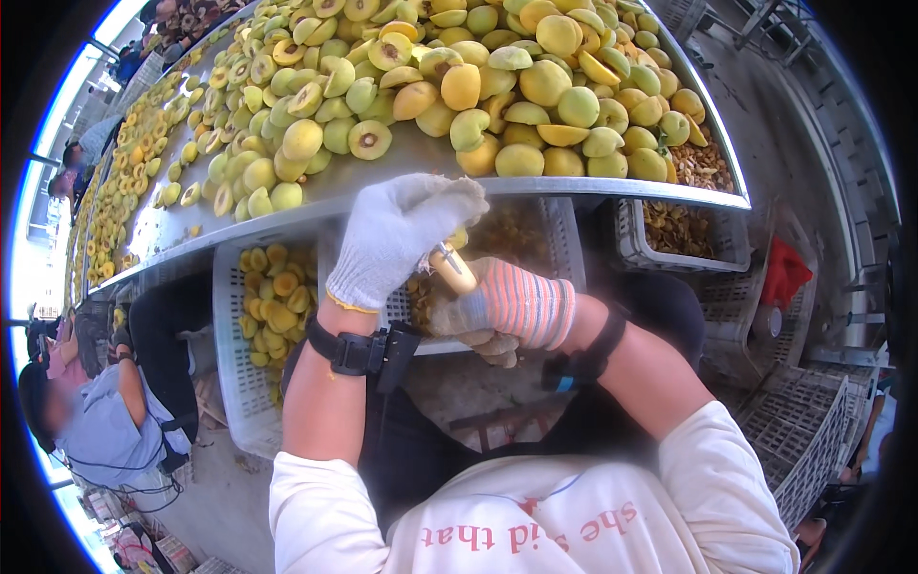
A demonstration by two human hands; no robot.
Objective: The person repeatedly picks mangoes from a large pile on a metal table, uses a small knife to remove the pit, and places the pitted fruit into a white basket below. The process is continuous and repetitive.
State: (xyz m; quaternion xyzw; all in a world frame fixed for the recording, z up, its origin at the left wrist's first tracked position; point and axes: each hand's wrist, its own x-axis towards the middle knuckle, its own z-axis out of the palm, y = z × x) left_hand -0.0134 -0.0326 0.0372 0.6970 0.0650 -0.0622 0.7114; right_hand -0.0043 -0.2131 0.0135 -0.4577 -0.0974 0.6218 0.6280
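My left hand [397,230], in a whitish knit glove, is curled just off the table's front edge. A bit of a yellow-green apricot [459,237] shows beneath its fingers, mostly hidden by them. My right hand [516,306], in a glove with orange and grey stripes, grips a wooden-handled tool [454,269] with a metal collar. The tool tilts up toward the left hand, and its working end is hidden there. Beyond my hands, a heap of whole and halved apricots [545,84] covers much of the metal table [535,189].
A white crate [229,383] of apricot halves stands below the table at left. Another crate [564,234] sits under my hands. Brown pits [703,167] lie at the table's right corner, above a crate of scraps [679,230]. A person [115,421] sits at far left.
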